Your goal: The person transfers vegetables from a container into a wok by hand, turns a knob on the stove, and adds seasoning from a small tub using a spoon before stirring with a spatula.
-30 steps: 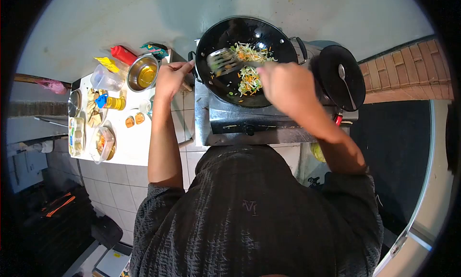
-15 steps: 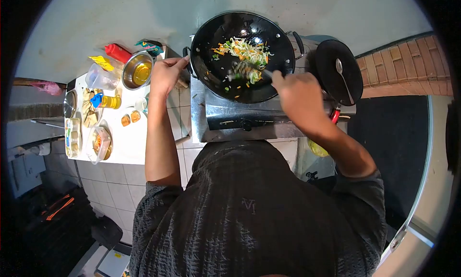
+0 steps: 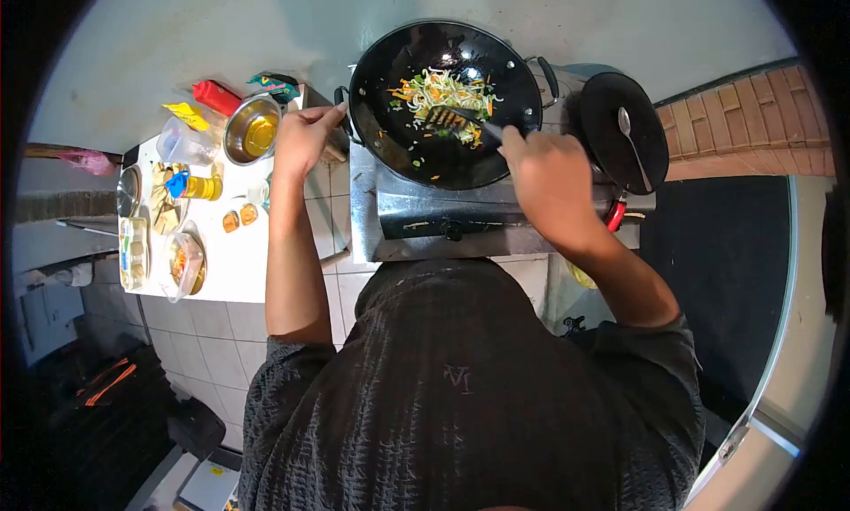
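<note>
A black wok (image 3: 398,161) rests on a metal gas stove (image 3: 412,205) in front of me. Shredded vegetables (image 3: 443,90), pale strands with orange and green bits, lie in its middle. My right hand (image 3: 549,170) is closed around the handle of a black slotted spatula (image 3: 450,120), whose blade sits over the near side of the vegetables. At the wok's left side, my left hand (image 3: 305,137) pinches the loop handle, with the thumb reaching toward the rim.
On the left, a white table (image 3: 230,267) bears a steel bowl (image 3: 237,143) with yellow liquid, a yellow bottle (image 3: 205,188) and a plastic container (image 3: 188,261) of shredded vegetables. Right of the wok, a spoon (image 3: 633,143) lies on a black round lid or pan (image 3: 602,126).
The spatula blade, blurred before, now shows clearly, turned flatter over the vegetables. Some vegetables have shifted in the wok. My left hand keeps its place on the handle.
</note>
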The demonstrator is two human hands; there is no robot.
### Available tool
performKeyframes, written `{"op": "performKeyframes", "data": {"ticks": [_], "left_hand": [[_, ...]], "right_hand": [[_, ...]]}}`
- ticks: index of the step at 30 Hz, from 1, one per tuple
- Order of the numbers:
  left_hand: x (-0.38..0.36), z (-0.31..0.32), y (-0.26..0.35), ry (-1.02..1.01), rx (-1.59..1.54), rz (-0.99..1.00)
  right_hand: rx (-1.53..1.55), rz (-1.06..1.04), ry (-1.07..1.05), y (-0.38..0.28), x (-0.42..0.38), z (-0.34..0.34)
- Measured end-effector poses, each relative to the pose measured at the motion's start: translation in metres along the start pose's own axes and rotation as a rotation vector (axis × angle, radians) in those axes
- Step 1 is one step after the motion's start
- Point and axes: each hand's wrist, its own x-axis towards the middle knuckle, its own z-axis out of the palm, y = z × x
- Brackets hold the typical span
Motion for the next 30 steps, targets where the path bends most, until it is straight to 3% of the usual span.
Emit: {"op": "performKeyframes", "data": {"ticks": [5,9,11,15,18,22,27,30], "left_hand": [[0.002,0.000,-0.005,-0.033,-0.045,-0.051],[-0.002,0.000,0.004,-0.023,-0.029,-0.061],[-0.001,0.000,-0.001,-0.021,-0.029,-0.043],[0.002,-0.001,-0.001,-0.030,-0.027,-0.042],[0.000,-0.002,0.005,-0.028,0.001,-0.054],[0.002,0.000,0.000,-0.014,0.016,-0.052],[0.001,-0.001,-0.001,-0.009,0.001,-0.018],[0.003,0.000,-0.003,-0.005,-0.001,-0.009]], "right_hand": [[0.212,-0.022,-0.069,-0.009,-0.012,-0.062],[0.025,-0.009,0.020,-0.021,-0.015,0.011],[-0.060,0.106,-0.082,-0.003,-0.001,0.029],[-0.078,0.238,-0.090,0.034,0.023,-0.010],[-0.040,0.135,-0.081,0.053,0.031,0.005],[0.080,0.181,-0.118,0.031,0.038,0.041],[-0.040,0.317,-0.127,0.046,0.063,-0.011],[-0.098,0.329,-0.135,0.060,0.082,-0.003]]}}
